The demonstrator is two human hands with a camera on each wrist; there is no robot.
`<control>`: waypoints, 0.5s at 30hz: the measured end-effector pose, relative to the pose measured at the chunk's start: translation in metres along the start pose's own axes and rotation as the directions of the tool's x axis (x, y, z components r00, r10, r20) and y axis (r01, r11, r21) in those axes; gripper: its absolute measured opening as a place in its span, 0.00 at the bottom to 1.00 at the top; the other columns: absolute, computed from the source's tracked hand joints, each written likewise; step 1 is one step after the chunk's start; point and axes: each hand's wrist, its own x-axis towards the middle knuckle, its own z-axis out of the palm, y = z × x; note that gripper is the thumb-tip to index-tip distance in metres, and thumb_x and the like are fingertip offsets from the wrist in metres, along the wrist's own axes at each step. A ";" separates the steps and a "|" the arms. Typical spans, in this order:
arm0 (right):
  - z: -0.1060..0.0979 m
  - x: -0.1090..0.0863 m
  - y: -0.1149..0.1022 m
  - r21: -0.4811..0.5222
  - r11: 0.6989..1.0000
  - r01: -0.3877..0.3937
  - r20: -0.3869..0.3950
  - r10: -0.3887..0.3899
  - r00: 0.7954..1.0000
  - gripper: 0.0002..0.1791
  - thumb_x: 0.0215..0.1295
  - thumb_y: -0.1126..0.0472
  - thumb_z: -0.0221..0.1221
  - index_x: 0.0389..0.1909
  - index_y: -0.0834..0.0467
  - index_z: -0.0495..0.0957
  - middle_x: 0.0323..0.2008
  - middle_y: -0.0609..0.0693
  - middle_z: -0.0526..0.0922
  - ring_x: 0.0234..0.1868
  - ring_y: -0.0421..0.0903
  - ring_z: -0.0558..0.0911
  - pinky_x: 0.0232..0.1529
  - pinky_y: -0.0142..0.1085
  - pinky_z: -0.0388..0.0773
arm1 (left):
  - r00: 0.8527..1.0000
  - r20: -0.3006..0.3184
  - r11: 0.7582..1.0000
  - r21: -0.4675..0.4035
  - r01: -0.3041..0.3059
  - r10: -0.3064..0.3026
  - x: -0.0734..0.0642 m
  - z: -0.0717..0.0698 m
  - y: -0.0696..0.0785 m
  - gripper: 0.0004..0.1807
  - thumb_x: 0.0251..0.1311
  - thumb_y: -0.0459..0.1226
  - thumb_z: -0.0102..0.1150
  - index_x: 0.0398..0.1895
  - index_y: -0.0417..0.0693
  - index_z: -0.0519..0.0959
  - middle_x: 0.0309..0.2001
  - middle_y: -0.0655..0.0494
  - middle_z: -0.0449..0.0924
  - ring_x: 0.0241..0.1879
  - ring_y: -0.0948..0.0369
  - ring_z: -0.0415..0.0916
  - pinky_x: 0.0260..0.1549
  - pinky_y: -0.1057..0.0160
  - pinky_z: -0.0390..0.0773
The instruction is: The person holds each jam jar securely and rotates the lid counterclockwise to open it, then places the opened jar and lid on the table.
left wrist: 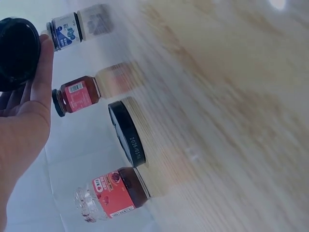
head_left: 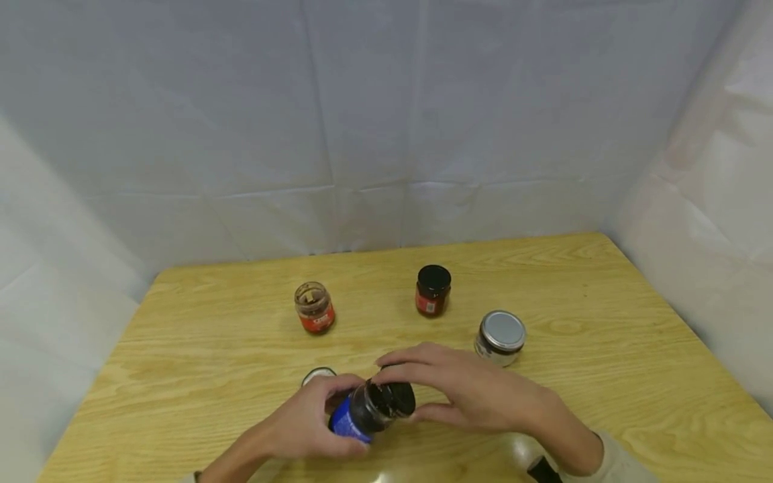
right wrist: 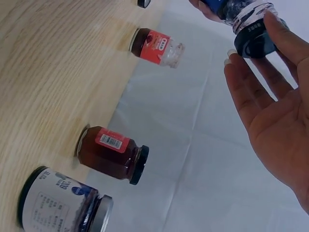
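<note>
My left hand (head_left: 308, 419) grips a glass jar (head_left: 356, 412) with a blue label and dark contents, tilted above the table's near part. On its mouth end sits a black lid (head_left: 400, 400). My right hand (head_left: 471, 389) holds this lid, fingers across its top and the thumb at its lower side. In the right wrist view the thumb lies against the rim of the black lid (right wrist: 255, 39), while some fingertips stand off it. Just behind my left hand a loose lid (left wrist: 126, 134) with a black rim lies on the table, its pale face partly hidden in the head view.
An uncapped jar (head_left: 317, 322) with a red label stands at the back left. Farther right is a dark red jar (head_left: 432, 292) with a black lid. A wider jar (head_left: 500, 339) with a silver lid stands beyond my right hand. White sheeting (head_left: 362, 134) surrounds the wooden table (head_left: 199, 355).
</note>
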 end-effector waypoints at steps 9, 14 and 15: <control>-0.001 -0.007 0.006 0.082 0.991 -0.110 -0.112 0.119 0.987 0.34 0.63 0.54 0.63 0.68 0.52 0.63 0.64 0.45 0.69 0.60 0.40 0.71 0.55 0.35 0.72 | 0.985 -0.139 0.992 0.063 0.110 -0.100 0.001 -0.002 0.001 0.27 0.47 0.40 0.71 0.52 0.46 0.75 0.43 0.52 0.79 0.40 0.57 0.79 0.40 0.60 0.79; -0.003 -0.010 0.007 0.118 0.972 -0.201 -0.125 0.216 0.968 0.34 0.64 0.49 0.61 0.69 0.51 0.61 0.62 0.45 0.69 0.53 0.39 0.75 0.51 0.35 0.75 | 0.957 -0.245 0.982 0.074 0.176 -0.154 0.006 -0.003 0.003 0.30 0.46 0.42 0.74 0.54 0.45 0.75 0.44 0.53 0.79 0.43 0.56 0.79 0.43 0.60 0.78; -0.003 -0.011 0.007 0.124 0.967 -0.220 -0.122 0.235 0.964 0.34 0.64 0.48 0.60 0.69 0.50 0.61 0.62 0.44 0.70 0.52 0.38 0.76 0.51 0.35 0.75 | 0.951 -0.265 0.979 0.076 0.187 -0.161 0.008 -0.003 0.003 0.31 0.45 0.42 0.74 0.54 0.46 0.75 0.45 0.53 0.79 0.44 0.57 0.78 0.44 0.59 0.77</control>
